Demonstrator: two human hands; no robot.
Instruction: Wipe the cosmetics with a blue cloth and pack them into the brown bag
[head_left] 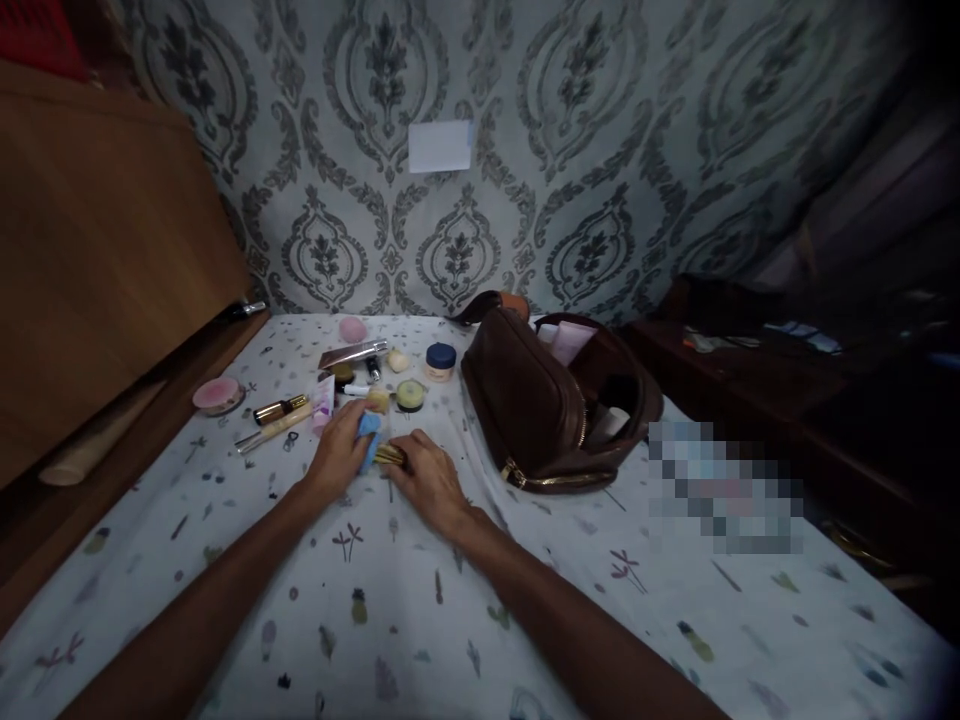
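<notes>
Blue cloth (368, 430) is sitting pinched between thumb and fingers of the left hand (337, 450), and the right hand (431, 480) is pinching a small gold-and-dark item (391, 455) just beside it. From them, a blue-lidded jar (440, 362) is standing at one o'clock, a brown bag (525, 390) lying at two

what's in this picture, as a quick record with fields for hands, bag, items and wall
left hand: left hand, gripping blue cloth
right hand: right hand, gripping gold-toned item, exact kind unclear
bag: brown bag, open, right of both hands; pink tube inside
beyond hands: blue-lidded jar, green round container
far left: pink round container
surface: printed white cloth
wall: patterned, with white card
</notes>
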